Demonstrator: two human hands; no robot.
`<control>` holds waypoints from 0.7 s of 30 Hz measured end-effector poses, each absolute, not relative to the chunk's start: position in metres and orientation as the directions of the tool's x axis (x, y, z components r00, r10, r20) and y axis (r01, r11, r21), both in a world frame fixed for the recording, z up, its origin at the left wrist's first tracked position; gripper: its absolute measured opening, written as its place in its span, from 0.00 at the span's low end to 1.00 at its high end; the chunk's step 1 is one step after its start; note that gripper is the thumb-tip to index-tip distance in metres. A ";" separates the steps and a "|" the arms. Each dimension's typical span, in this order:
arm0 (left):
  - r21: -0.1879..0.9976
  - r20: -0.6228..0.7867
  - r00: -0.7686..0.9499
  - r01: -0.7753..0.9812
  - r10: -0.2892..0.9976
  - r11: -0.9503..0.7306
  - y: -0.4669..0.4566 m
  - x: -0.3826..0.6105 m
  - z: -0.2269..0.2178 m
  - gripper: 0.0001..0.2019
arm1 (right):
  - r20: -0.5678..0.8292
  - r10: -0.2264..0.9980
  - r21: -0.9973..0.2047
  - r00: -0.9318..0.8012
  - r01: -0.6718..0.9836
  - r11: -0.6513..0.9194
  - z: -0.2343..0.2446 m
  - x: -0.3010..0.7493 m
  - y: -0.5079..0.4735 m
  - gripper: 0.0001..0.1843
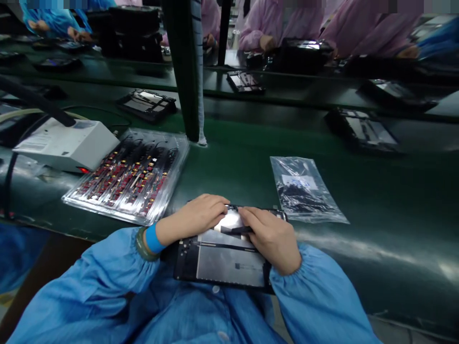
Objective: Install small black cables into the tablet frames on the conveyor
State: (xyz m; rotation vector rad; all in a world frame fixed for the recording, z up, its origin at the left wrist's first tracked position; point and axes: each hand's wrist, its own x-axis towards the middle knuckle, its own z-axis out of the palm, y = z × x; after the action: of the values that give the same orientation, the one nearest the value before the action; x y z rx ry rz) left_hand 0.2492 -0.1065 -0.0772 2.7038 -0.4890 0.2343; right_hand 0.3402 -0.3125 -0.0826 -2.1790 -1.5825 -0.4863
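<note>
An opened tablet [229,263], with silver battery plates and a black frame, lies at the bench's front edge, close to my body. My left hand [201,215] rests over its upper left part, fingers curled together at the far edge; what lies under the fingertips is hidden. My right hand [274,236] covers the upper right part, its fingers bent towards the same far edge. From under these fingers a slim dark pointed tool [236,230] sticks out to the left across the tablet. Both sets of fingertips are close together.
Left of the tablet lies a clear plastic tray [129,177] of small circuit parts, beside a white box [68,143] with a red light. A clear bag [306,191] of black pieces lies right. A dark post [182,71] rises behind. More opened tablets [366,129] and co-workers [283,24] are beyond.
</note>
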 end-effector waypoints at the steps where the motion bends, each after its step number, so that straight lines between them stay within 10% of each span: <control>1: 0.342 0.226 0.929 -0.357 -0.292 -0.869 -0.107 0.249 -0.079 0.09 | 0.476 0.832 -0.095 0.284 0.957 -0.273 -0.082 0.340 -0.314 0.16; 21: 0.327 0.252 0.911 -0.399 -0.328 -0.857 -0.109 0.249 -0.075 0.06 | 0.495 0.780 -0.193 0.383 0.923 -0.332 -0.083 0.340 -0.317 0.18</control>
State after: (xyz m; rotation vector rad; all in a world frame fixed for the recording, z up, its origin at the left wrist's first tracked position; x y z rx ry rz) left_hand 0.2493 -0.1086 -0.0753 2.6962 -0.5327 0.2644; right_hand 0.3398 -0.3170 -0.0832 -2.2068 -1.4669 -0.4379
